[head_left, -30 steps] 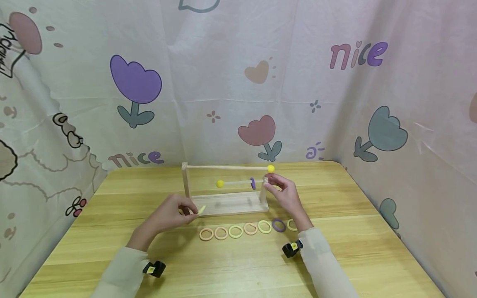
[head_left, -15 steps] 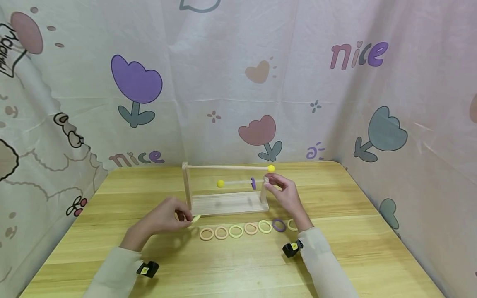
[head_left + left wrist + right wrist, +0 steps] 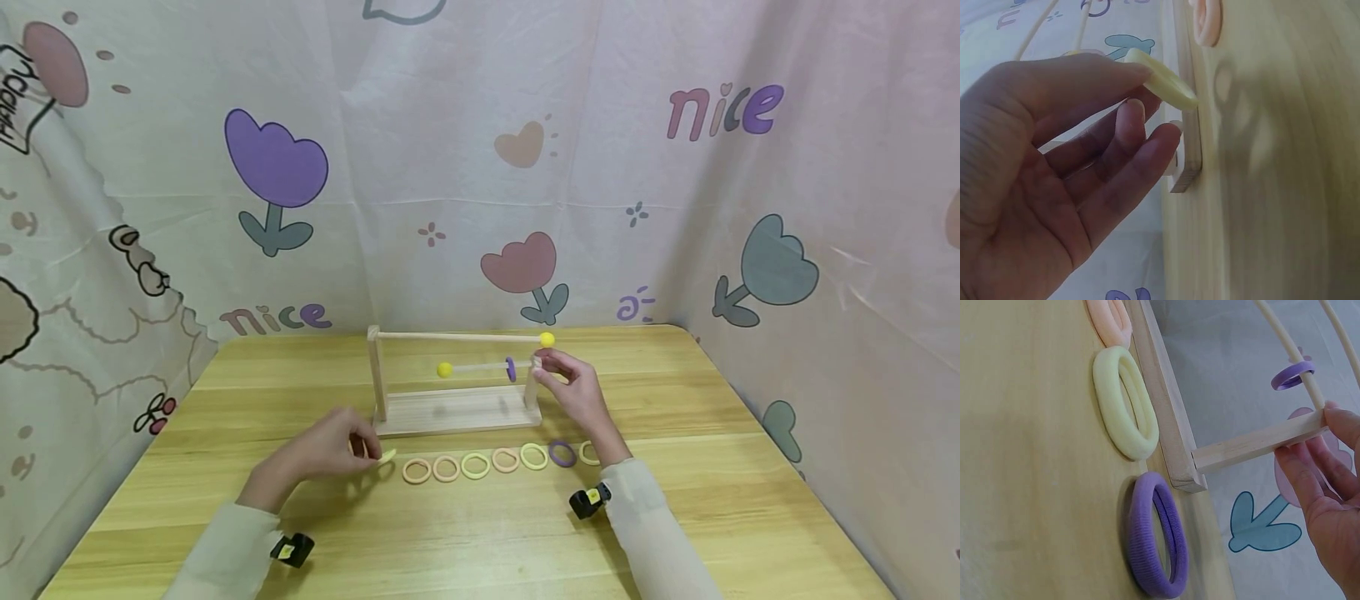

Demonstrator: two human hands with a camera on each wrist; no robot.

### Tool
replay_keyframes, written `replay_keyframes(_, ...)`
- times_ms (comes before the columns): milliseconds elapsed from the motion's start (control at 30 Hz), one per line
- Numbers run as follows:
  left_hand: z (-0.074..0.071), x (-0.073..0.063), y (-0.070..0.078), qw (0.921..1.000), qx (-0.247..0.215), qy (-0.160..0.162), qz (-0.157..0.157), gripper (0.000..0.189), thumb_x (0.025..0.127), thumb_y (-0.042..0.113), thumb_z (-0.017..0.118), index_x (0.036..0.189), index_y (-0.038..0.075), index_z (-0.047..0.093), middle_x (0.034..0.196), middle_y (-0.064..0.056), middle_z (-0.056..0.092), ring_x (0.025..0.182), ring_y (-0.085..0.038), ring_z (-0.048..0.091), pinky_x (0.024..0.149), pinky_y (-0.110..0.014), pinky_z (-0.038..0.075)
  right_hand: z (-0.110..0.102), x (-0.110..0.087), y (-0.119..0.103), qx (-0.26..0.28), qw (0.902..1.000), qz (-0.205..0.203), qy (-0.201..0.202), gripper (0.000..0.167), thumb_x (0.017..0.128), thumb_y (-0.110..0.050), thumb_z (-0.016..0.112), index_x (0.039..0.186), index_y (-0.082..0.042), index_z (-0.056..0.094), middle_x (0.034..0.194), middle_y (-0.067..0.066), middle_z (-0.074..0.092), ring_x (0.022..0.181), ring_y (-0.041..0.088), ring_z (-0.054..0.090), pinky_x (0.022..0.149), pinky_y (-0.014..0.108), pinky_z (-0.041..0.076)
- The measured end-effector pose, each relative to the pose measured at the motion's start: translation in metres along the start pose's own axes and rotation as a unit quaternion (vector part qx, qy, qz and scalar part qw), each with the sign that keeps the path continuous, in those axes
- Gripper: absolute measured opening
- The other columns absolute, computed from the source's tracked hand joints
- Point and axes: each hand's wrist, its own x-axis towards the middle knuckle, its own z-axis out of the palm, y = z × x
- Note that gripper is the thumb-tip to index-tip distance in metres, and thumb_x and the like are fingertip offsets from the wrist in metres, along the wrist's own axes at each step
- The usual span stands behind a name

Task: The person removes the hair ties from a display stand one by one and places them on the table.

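Observation:
My left hand [image 3: 326,450] pinches a pale yellow hair tie [image 3: 1172,87] between thumb and fingers, just above the table at the row's left end. My right hand [image 3: 576,396] grips the top of the right post [image 3: 1260,440] of a wooden rack [image 3: 457,412], thumb and fingers on either side. The rack has two horizontal rods with yellow balls at their ends. Around the lower rod hangs a purple hair tie [image 3: 1293,375], near the right post. The tie in my left hand is seen nearly edge-on in the head view.
In front of the rack lies a row of hair ties: orange-pink [image 3: 416,472], yellow [image 3: 475,466] and purple [image 3: 562,455], among others. The rightmost yellow one [image 3: 588,453] is partly hidden by my right wrist. A patterned curtain [image 3: 420,167] hangs behind the wooden table [image 3: 450,550].
My left hand has moved down, left and towards me with the yellow hair tie, away from the rack's base. My right hand has stayed on the post.

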Motion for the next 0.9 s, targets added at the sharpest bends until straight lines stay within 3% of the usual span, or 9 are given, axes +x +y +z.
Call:
replay_keyframes(233, 0.005, -0.002, -0.004, 0.9998, -0.018, -0.010, 0.001, 0.007, 0.085, 0.001, 0.078, 0.083, 0.007, 0.079, 0.079, 0.000, 0.074, 0.068, 0.000, 0.061, 0.060, -0.021, 0.058, 0.000, 0.000, 0.000, 0.004, 1.0000, 0.005, 0.002, 0.030, 0.093, -0.002, 0.074, 0.121, 0.008, 0.069, 0.123, 0.029, 0.070, 0.101, -0.004, 0.066, 0.097, 0.018, 0.056)
replay_keyframes(900, 0.018, -0.005, -0.026, 0.9991, -0.033, -0.023, -0.014, 0.003, 0.089, 0.014, 0.081, 0.088, 0.017, 0.082, 0.087, 0.007, 0.073, 0.072, 0.001, 0.059, 0.061, -0.019, 0.055, -0.001, 0.000, -0.002, 0.005, 0.9999, 0.014, -0.003, 0.031, 0.094, -0.003, 0.073, 0.123, 0.007, 0.069, 0.125, 0.028, 0.069, 0.101, -0.003, 0.066, 0.098, 0.020, 0.057)
